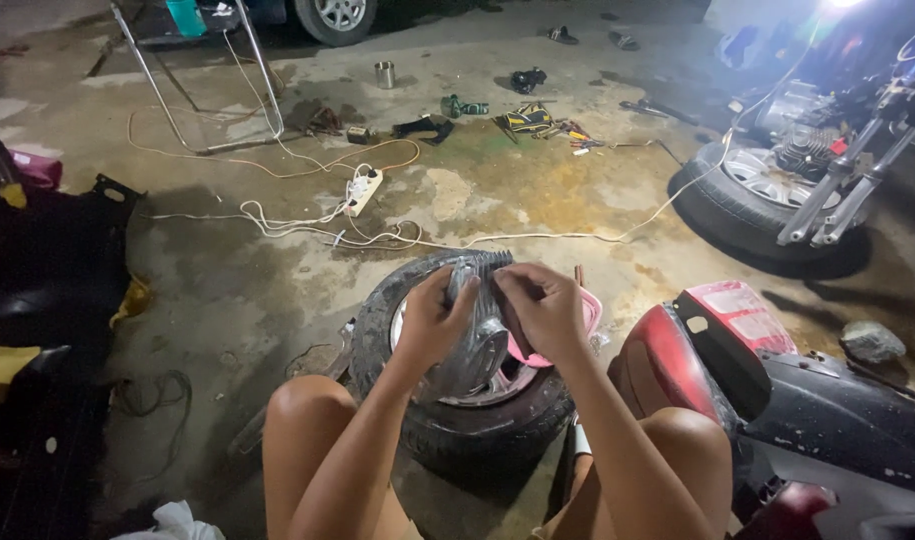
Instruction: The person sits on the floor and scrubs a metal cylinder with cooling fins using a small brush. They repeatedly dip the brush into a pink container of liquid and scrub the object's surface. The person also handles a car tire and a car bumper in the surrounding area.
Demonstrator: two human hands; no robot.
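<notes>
Stained concrete floor [277, 290] spreads under harsh light, strewn with cables and tools. Over a small wheel [457, 420] lying flat, the left hand [429, 322] and right hand [545, 305] both pinch crinkled clear plastic wrap [474, 340].

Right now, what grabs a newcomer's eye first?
Bottom centre, the left hand and right hand grip a crinkled clear plastic bag over a black rubber tyre on a silver wheel. A red scooter tail sits right; a white power strip with tangled cables lies beyond.
</notes>
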